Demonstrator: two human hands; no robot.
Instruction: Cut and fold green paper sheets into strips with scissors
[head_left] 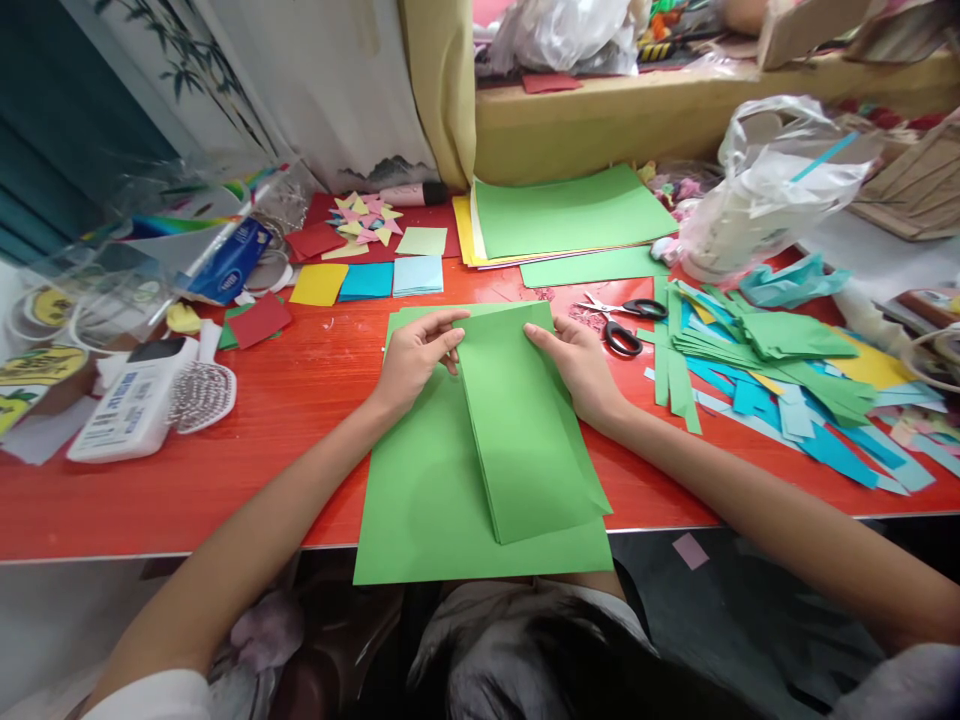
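Observation:
Between my two hands is a folded sheet of green paper (pixel 529 430), tilted slightly and standing lengthwise towards me. My left hand (pixel 424 355) pinches its upper left corner between thumb and fingers. My right hand (pixel 577 365) grips the upper right edge, thumb on top and the other fingers behind the paper. Beneath it a larger flat green sheet (pixel 412 500) lies on the red table and sticks out past the front edge. Black-handled scissors (pixel 626 320) lie with blades apart, just beyond my right hand.
Green and blue paper strips (pixel 780 370) are heaped at the right. A stack of green sheets (pixel 570 215) lies at the back, near small coloured squares (pixel 367 281). A hairbrush (pixel 202 395) and a white bottle (pixel 131 405) lie left. A bagged cup (pixel 739 215) stands back right.

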